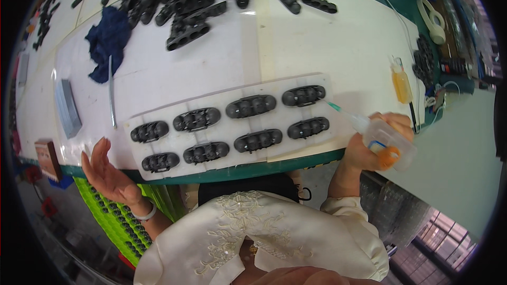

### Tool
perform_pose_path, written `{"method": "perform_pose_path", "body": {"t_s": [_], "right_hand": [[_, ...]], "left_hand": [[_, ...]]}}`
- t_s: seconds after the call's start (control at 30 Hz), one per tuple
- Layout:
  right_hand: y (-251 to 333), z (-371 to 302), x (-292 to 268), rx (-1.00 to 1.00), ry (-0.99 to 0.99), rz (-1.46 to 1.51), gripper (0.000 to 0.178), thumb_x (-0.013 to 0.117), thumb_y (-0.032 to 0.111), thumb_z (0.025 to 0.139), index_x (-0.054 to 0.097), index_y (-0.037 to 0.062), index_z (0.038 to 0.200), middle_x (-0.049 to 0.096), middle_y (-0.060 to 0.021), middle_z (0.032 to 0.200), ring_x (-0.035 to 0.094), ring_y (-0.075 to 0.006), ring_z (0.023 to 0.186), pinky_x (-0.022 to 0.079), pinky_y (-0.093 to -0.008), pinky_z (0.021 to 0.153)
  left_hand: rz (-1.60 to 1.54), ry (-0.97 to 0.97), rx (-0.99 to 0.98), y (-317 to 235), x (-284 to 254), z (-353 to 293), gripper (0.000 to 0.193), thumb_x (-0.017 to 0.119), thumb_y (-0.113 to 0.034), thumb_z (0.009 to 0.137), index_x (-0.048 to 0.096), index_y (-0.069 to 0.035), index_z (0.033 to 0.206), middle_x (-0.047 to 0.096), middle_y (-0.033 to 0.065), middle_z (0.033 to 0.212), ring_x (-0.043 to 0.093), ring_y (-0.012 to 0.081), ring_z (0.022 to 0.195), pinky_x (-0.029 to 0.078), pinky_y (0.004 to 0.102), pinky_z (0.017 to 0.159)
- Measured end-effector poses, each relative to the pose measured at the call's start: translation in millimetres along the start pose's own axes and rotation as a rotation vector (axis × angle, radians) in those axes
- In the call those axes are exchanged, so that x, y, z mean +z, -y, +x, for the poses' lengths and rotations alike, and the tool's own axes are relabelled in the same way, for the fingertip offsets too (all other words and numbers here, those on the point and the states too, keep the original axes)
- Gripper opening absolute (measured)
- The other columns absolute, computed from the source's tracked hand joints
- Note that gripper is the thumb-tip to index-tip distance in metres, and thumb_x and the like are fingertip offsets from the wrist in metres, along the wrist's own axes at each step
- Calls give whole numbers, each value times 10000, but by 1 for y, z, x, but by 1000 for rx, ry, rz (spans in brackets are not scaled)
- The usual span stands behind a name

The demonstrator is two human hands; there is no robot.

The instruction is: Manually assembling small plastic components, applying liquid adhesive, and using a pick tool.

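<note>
Bottle (392, 133) with a thin green tip (334, 106) sits in the right hand (360, 154), and I can see the fingers wrapped around its clear sides. The bottle points left, and its tip is right by the end of a black part (303, 95) in the far row on a white board (282, 117). I cannot tell from here if the two touch. I count eight black parts on the board, in two rows of four, each with round bumps on top.

The left hand (113, 179) has nothing in it; its fingers are spread wide, near the left end of the board. A pale band (143, 214) goes around that wrist.

Far back on the white table (211, 68) I see a big pile of more black parts (185, 5). A dark blue cloth (105, 37) lies on the left, with a thin metal rod (112, 97) partly over it and a grey block (67, 108) close by. On the right I see a small yellow bottle (401, 87).
</note>
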State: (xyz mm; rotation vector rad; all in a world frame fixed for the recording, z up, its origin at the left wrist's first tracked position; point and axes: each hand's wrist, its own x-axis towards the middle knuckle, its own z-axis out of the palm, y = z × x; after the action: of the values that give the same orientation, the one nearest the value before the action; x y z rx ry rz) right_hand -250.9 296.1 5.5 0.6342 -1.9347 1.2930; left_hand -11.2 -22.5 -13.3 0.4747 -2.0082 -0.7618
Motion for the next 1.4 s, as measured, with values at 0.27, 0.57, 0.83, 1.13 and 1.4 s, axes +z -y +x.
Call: {"method": "perform_pose_path", "body": {"t_s": [0.27,0.57,0.83,1.13,1.4], "right_hand": [[62,-29,13,114,295,890,631,609,582,732,455,-9,892,433,-127,878,465,-204,611,399,-295,465],[129,-60,78,-96,486,977,255,649,11,670,489,-14,867,528,-162,876,536,-240,554,464,-329,433],[128,-57,84,-277,630,920,244,623,-4,659,500,-59,862,572,-238,896,572,-265,582,487,-345,454],[124,-59,83,-237,694,904,250,627,-18,659,512,-50,879,569,-247,926,579,-282,624,492,-373,497],[135,-54,75,-185,590,863,264,582,60,762,478,-41,983,480,-216,961,526,-277,594,441,-371,476]], "left_hand": [[-153,75,-27,-4,14,6,1156,744,-620,519,260,55,1323,556,224,1083,551,302,1008,395,401,906],[-228,179,124,-7,1,14,1085,851,-394,476,307,53,1301,586,213,1052,582,279,983,439,356,870],[-254,184,105,-6,-1,12,924,836,-335,520,408,35,1251,625,153,1001,565,264,971,440,341,847],[-285,241,90,-11,0,14,709,774,-111,581,479,26,1211,652,106,951,546,230,991,436,325,846],[-216,320,180,-5,-2,16,730,746,-100,604,402,46,1231,653,155,909,567,285,955,425,363,843]]}}
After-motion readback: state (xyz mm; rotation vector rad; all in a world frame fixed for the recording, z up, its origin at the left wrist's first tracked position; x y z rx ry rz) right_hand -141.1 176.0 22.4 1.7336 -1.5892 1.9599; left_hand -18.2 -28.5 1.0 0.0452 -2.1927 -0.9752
